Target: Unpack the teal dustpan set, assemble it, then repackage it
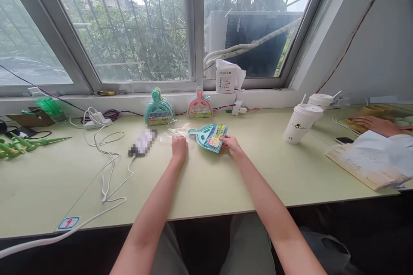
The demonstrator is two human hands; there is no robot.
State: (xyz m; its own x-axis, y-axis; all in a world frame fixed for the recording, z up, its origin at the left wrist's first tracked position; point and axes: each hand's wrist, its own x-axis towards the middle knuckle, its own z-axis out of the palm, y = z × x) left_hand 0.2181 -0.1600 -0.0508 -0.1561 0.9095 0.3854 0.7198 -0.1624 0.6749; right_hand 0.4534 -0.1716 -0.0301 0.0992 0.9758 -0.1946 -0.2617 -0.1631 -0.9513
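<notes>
My right hand [230, 142] grips the bristle end of a small teal dustpan and brush set [206, 136] with a yellow label. The set is tilted over the table, its handle pointing left. My left hand [180, 148] rests on the table just left of that handle, fingers curled closed. Crumpled clear plastic wrap [167, 134] lies against its fingertips; whether they pinch it is hidden. Against the wall below the window lean several teal and green dustpan sets [158, 109] and a pink dustpan set [200, 105], in clear wrapping.
A phone [143, 142] with a white cable [108, 172] lies to the left, near a power strip [97, 123]. On the right stand two white cups [301, 122] with straws. Farther right are a paper bag [358, 165] and another person's hand [376, 125].
</notes>
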